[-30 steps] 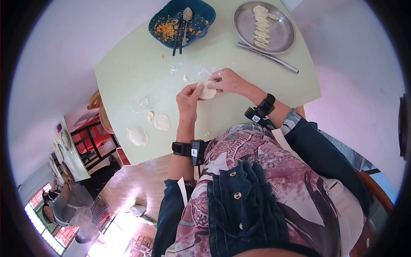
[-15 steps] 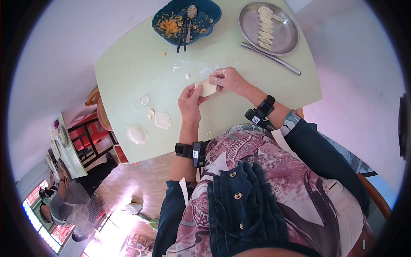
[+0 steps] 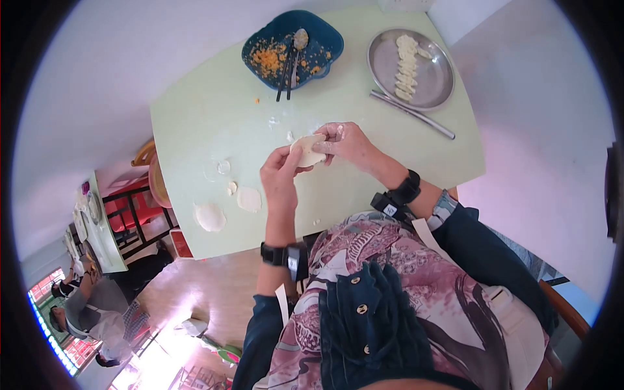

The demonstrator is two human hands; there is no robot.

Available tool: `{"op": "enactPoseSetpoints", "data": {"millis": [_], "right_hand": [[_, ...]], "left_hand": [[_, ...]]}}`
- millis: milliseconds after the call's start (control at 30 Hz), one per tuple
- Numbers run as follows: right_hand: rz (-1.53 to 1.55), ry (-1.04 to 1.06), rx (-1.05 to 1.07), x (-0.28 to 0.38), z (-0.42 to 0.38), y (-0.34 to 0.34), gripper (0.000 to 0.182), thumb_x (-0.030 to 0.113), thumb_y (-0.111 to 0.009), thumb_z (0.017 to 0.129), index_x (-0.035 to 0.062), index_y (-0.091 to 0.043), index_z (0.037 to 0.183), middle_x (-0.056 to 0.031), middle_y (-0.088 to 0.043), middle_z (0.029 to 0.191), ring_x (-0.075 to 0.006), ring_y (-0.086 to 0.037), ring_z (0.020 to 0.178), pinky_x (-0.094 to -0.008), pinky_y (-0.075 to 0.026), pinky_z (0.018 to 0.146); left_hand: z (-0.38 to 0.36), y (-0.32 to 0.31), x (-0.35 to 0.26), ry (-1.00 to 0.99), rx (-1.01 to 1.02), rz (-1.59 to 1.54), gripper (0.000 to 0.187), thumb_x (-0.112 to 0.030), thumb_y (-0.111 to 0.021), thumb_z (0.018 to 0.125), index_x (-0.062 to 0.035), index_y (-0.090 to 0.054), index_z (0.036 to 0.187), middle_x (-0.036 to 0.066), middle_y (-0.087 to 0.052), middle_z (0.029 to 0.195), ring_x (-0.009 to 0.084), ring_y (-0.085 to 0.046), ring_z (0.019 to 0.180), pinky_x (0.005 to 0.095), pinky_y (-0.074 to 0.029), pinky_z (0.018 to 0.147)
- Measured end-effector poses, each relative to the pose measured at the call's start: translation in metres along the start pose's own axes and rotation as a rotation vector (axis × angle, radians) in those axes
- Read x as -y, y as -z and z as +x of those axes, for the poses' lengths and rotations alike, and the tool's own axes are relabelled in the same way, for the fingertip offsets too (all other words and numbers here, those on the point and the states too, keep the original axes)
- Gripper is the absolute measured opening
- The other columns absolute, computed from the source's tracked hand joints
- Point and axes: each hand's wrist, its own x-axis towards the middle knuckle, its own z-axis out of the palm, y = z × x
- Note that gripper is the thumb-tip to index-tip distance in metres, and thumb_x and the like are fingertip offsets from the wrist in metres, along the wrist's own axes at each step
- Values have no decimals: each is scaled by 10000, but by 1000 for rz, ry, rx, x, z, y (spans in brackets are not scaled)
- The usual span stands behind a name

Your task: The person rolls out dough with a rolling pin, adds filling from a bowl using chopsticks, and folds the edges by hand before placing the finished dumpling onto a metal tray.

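A pale, flat dumpling wrapper (image 3: 305, 151) is held up between both hands over the table. My left hand (image 3: 281, 168) is closed on its left edge, thumb on top. The fingers of my right hand (image 3: 344, 142) pinch the opposite edge, and flour dusts them. On the table to the left lie two more rolled dough rounds, one larger dough round (image 3: 210, 218) and one smaller dough round (image 3: 249, 199). Close by are a small dough lump (image 3: 232, 188) and a small clear round object (image 3: 223, 167).
A blue bowl (image 3: 255, 40) with orange filling, a spoon (image 3: 300, 40) and black chopsticks (image 3: 284, 75) stands at the back. At the back right, a metal plate (image 3: 439, 81) bears several dumplings; a metal rod (image 3: 416, 116) lies before it. Other people (image 3: 97, 312) are at far left.
The whole view has shifted, so the table sits lower. The wrapper is tilted differently between my hands, and both hands keep hold of it.
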Motion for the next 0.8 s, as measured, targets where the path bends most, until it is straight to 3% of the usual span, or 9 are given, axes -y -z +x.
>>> {"op": "enactPoseSetpoints", "data": {"millis": [67,133,167,267,333,433,567,633,800], "right_hand": [[96,21,-1,21,-2,-10,199,87,-643,796,-60,-607,925,-83,-629,780,-117,-597,594,-227,-506,520],[124,38,41,30,2,-17,201,100,-641,814,-48,-594,941,-78,-629,826,-120,-611,644,-238,-527,547],[114,43,47,25,7,-21,201,100,-641,814,-48,-594,941,-78,-629,826,-120,-611,644,-238,-527,547],[-243,133,30,13,20,-24,214,113,-644,807,-22,-600,967,-98,-635,830,-175,-624,686,-271,-521,577],[-992,442,50,10,25,-15,235,130,-653,779,15,-605,978,-102,-615,806,-249,-613,740,-330,-505,629],[-949,522,-92,19,43,-1,264,135,-647,762,42,-605,1006,-114,-580,828,-301,-583,774,-386,-479,680],[-1124,680,-242,56,91,22,270,81,-614,766,49,-597,1034,-110,-555,915,-280,-578,840,-388,-475,709],[-1366,867,-68,64,122,33,230,51,-579,756,54,-595,985,-125,-501,965,-279,-569,844,-356,-477,693],[-1747,900,245,63,162,40,186,21,-577,727,63,-590,908,-123,-488,946,-244,-570,833,-333,-486,686]], "left_hand": [[-5,-3,-9,-87,56,-34,331,-141,-615,842,65,-535,1089,130,-617,949,182,-615,827,303,-536,699],[-4,-10,-3,-304,249,-415,542,-237,-610,855,23,-398,1279,142,-527,1186,219,-531,1059,354,-431,899],[4,-4,11,-239,443,-562,609,-297,-559,886,-20,-297,1362,126,-413,1325,224,-429,1189,364,-324,996],[3,-10,18,-10,267,-655,539,-252,-502,919,-4,-301,1354,128,-393,1339,223,-416,1206,368,-318,1015],[12,-2,29,57,202,-680,477,-217,-457,938,14,-319,1332,129,-392,1338,222,-422,1205,396,-348,1007],[16,8,29,39,37,-691,417,-185,-459,935,34,-372,1279,153,-461,1270,246,-493,1144,388,-438,939],[13,17,20,50,-14,-324,322,-138,-464,924,37,-442,1193,181,-563,1121,273,-583,1028,353,-522,816],[17,19,16,44,-19,-283,309,-136,-473,919,40,-452,1173,192,-578,1087,285,-591,1015,353,-530,806],[22,22,7,59,-8,-333,283,-81,-486,901,66,-462,1141,191,-592,1029,280,-608,964,343,-539,779]]}}
